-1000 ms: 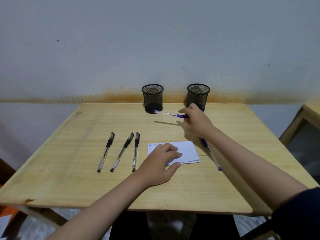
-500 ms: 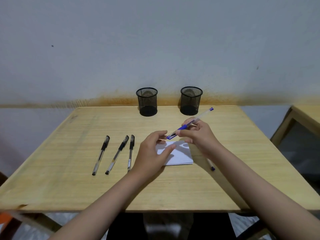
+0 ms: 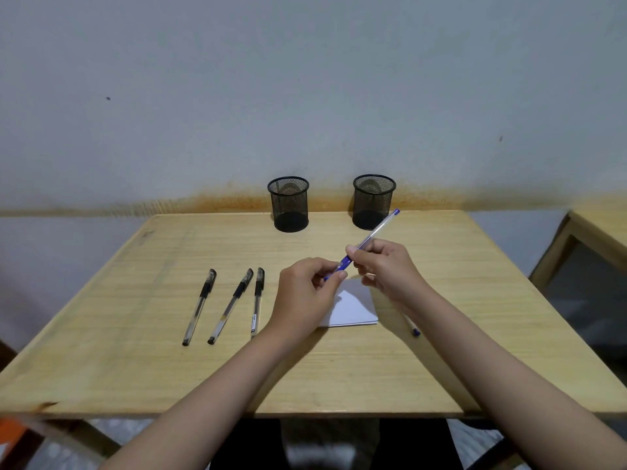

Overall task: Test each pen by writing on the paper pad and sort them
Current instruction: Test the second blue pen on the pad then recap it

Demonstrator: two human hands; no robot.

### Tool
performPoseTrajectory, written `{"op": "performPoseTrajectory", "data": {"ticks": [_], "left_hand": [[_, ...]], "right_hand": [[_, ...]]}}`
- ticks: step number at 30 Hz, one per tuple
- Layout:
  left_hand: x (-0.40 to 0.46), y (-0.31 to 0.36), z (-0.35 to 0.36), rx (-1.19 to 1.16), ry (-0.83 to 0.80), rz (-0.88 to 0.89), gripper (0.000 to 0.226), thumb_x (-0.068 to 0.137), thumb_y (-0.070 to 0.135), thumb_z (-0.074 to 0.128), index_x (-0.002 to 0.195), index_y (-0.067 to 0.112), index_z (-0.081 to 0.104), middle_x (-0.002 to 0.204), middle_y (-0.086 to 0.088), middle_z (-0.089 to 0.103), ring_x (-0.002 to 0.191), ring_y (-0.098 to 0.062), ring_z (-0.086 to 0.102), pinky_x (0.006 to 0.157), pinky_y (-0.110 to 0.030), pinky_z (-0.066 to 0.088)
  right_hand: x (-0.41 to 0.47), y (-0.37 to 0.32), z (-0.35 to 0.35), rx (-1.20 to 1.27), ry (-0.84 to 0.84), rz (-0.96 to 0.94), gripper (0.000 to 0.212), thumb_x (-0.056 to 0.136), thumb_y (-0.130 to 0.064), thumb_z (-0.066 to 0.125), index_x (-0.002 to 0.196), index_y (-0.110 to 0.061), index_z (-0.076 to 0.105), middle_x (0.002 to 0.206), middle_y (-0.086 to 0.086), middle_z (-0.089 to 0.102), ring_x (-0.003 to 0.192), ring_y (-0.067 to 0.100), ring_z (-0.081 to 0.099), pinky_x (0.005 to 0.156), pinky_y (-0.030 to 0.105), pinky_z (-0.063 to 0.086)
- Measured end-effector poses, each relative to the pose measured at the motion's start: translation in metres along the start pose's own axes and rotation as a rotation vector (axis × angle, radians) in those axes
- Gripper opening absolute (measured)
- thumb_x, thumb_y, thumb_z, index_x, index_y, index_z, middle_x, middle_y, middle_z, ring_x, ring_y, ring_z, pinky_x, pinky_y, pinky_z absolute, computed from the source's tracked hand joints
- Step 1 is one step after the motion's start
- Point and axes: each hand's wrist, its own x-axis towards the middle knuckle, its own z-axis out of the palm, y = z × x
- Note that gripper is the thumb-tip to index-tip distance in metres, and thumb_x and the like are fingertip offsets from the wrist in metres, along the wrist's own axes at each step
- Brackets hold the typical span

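A blue pen (image 3: 375,234) is held slanted above the table, its tail end pointing up and right. My right hand (image 3: 386,269) grips its barrel. My left hand (image 3: 305,293) pinches its blue cap end. Under both hands lies the white paper pad (image 3: 356,308), partly covered. Three black pens (image 3: 200,307) (image 3: 231,306) (image 3: 258,301) lie side by side left of the pad. The tip of another blue pen (image 3: 414,330) shows on the table beside my right forearm, the rest of it hidden. Two black mesh cups (image 3: 288,203) (image 3: 373,201) stand at the table's far edge.
The wooden table (image 3: 135,361) runs up to a grey wall. A second wooden table's corner (image 3: 597,228) is at the right. The floor shows below the near edge.
My right hand brought the blue pen back from near the cups to above the pad and turned it. My left hand lifted off the pad and took hold of the pen's cap end.
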Motion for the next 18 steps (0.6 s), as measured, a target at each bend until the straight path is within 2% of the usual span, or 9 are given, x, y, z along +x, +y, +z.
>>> {"op": "performPoseTrajectory", "data": {"ticks": [3,7,9,11,13,15,18], "left_hand": [[0.000,0.004,0.000,0.039,0.006,0.049,0.010,0.081,0.017,0.069,0.088,0.010,0.073,0.075,-0.007,0.069,0.068,-0.018,0.061,0.063,-0.030,0.049],[0.015,0.012,-0.005,0.076,0.039,0.069,0.009,0.082,0.015,0.067,0.083,0.008,0.074,0.068,-0.011,0.069,0.065,-0.022,0.062,0.061,-0.038,0.050],[0.020,0.017,-0.010,0.067,0.062,0.095,0.009,0.082,0.015,0.067,0.079,0.009,0.074,0.065,-0.010,0.068,0.061,-0.020,0.060,0.058,-0.033,0.049],[0.009,0.023,-0.018,0.085,0.071,0.241,0.011,0.081,0.014,0.066,0.075,0.008,0.073,0.061,-0.006,0.065,0.059,-0.016,0.057,0.056,-0.021,0.045],[-0.007,0.025,-0.024,0.093,0.056,0.374,0.010,0.081,0.013,0.064,0.080,0.007,0.073,0.062,-0.004,0.064,0.058,-0.013,0.057,0.057,-0.016,0.044],[-0.007,0.015,-0.028,0.071,0.061,0.315,0.012,0.081,0.013,0.064,0.088,0.008,0.074,0.069,-0.004,0.067,0.062,-0.009,0.059,0.061,-0.018,0.046],[0.019,-0.012,-0.030,0.083,0.046,-0.022,0.017,0.082,0.012,0.066,0.098,0.011,0.073,0.085,-0.004,0.072,0.064,0.002,0.058,0.063,-0.009,0.042]], "right_hand": [[0.006,-0.003,0.000,0.056,0.023,0.026,0.027,0.085,-0.017,0.070,0.059,-0.015,0.061,0.049,-0.008,0.052,0.052,0.011,0.044,0.055,0.026,0.038],[0.023,-0.012,0.014,0.137,0.033,0.101,0.022,0.085,-0.012,0.068,0.064,-0.012,0.058,0.045,-0.007,0.047,0.047,0.010,0.039,0.051,0.026,0.035],[0.039,-0.019,0.015,0.202,0.138,0.147,0.023,0.085,-0.010,0.067,0.066,-0.012,0.054,0.049,-0.003,0.045,0.040,0.009,0.037,0.046,0.025,0.033],[0.058,-0.028,-0.003,0.286,0.346,0.171,0.023,0.086,-0.010,0.064,0.066,-0.012,0.053,0.055,0.001,0.046,0.035,0.008,0.037,0.043,0.024,0.033],[0.068,-0.036,-0.027,0.296,0.428,0.148,0.023,0.087,-0.011,0.062,0.067,-0.013,0.052,0.057,0.001,0.047,0.034,0.006,0.039,0.043,0.023,0.034],[0.068,-0.038,-0.036,0.205,0.368,0.111,0.022,0.088,-0.014,0.062,0.069,-0.014,0.052,0.058,0.000,0.047,0.040,0.007,0.041,0.048,0.023,0.037],[0.056,-0.030,-0.020,0.056,0.258,0.090,0.023,0.089,-0.016,0.062,0.067,-0.015,0.054,0.059,0.000,0.050,0.051,0.011,0.044,0.056,0.026,0.041]]}}
